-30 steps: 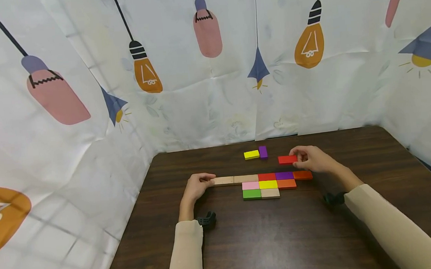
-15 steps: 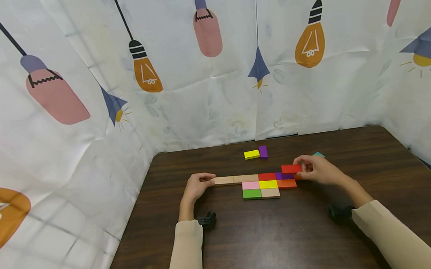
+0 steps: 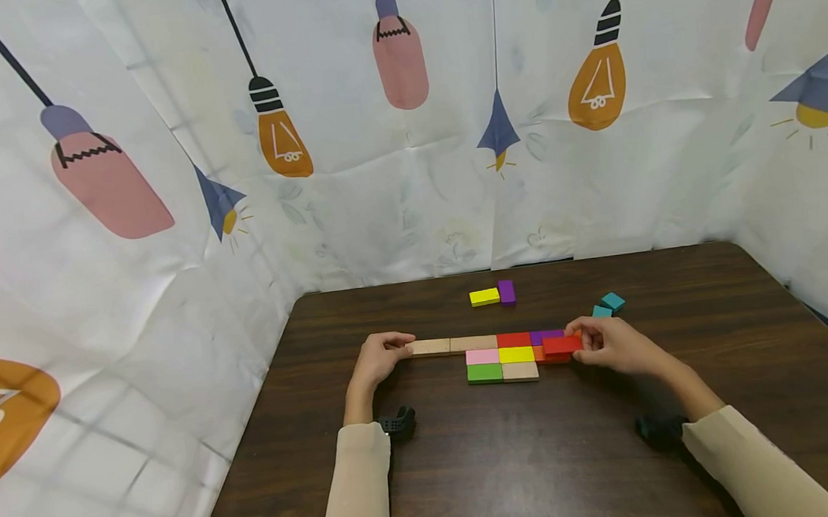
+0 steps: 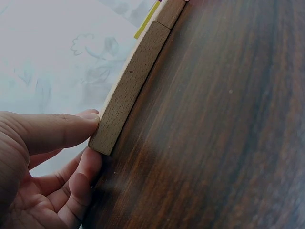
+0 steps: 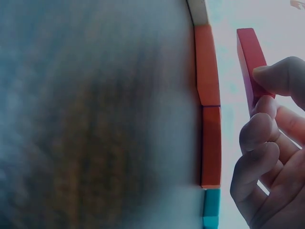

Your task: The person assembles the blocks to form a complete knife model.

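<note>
My right hand [image 3: 617,346] pinches a red block [image 3: 562,346] between thumb and fingertips, tilted and raised over the right end of a flat layout of coloured blocks. In the right wrist view, orange blocks [image 5: 208,67] lie below it. My left hand [image 3: 377,361] holds the outer end of a plain wooden block [image 4: 131,90], thumb against one side and fingers at the other. The top row continues through another wooden block [image 3: 473,343], a red and a purple one. Pink [image 3: 482,356] and yellow [image 3: 515,354] blocks form the row below, then green [image 3: 484,373] and wooden ones.
Behind the layout lie a loose yellow block [image 3: 484,297] and a purple block [image 3: 506,293]. Two teal blocks [image 3: 612,302] sit beyond my right hand. A patterned cloth [image 3: 409,180] hangs along the far edge of the dark wooden table [image 3: 526,457].
My right hand has brought the red block nearer, from behind the top row to above the layout's right end. The teal blocks have come into sight. My left hand has stayed put.
</note>
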`<state>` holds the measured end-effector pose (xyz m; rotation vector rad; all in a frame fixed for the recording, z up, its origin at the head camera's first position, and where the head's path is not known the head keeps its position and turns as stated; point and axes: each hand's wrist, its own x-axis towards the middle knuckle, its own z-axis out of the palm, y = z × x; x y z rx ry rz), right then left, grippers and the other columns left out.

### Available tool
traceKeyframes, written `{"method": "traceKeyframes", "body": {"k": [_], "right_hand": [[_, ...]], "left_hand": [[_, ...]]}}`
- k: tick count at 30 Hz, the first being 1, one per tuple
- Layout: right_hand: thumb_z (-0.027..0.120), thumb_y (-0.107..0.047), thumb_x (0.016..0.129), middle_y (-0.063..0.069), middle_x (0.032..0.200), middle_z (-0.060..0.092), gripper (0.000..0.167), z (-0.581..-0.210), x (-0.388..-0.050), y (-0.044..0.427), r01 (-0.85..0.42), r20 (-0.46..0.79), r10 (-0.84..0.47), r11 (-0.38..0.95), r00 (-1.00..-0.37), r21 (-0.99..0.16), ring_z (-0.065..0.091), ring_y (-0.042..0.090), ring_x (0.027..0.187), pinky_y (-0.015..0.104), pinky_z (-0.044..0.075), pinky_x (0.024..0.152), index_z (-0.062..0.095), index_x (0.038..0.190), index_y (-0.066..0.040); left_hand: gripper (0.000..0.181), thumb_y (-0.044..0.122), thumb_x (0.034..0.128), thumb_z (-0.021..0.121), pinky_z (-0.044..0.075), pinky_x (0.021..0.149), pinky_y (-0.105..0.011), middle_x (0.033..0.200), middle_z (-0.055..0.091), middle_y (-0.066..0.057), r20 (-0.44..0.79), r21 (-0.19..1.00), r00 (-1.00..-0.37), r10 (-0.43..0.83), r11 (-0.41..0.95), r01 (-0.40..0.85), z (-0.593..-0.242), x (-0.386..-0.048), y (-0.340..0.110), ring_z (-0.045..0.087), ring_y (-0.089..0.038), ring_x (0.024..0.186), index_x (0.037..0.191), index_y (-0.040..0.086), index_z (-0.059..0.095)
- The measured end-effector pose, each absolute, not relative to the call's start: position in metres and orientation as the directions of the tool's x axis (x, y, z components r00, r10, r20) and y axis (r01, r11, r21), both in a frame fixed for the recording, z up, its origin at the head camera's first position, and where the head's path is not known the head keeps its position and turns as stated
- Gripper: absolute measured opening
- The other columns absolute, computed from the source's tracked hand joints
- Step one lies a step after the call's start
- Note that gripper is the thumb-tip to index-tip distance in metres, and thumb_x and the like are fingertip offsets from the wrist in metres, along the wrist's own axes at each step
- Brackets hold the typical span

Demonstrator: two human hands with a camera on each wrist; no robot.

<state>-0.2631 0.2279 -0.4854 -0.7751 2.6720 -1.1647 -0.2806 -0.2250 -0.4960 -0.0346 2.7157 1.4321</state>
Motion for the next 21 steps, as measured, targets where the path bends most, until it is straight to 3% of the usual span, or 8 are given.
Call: {"method": "traceKeyframes", "body": {"k": [21], "right_hand": [[0.078,-0.018,0.092,-0.005,0.074,0.051,0.028,-0.489,-0.247,0.229,-0.435,0.076,-0.561,0.542,-0.824,-0.719,0.046,0.003,0.061,0.023,0.042,0.058,0.065,0.114,-0.008]], "left_hand": [[0.018,0.018,0.0955,0.074,0.050,0.072,-0.032,0.102,0.072,-0.006,-0.075,0.829,-0.997,0.022,0.557,-0.050,-0.496,-0.281,-0.227,0.061,-0.021,0.084,0.113,0.019,0.080]]}}
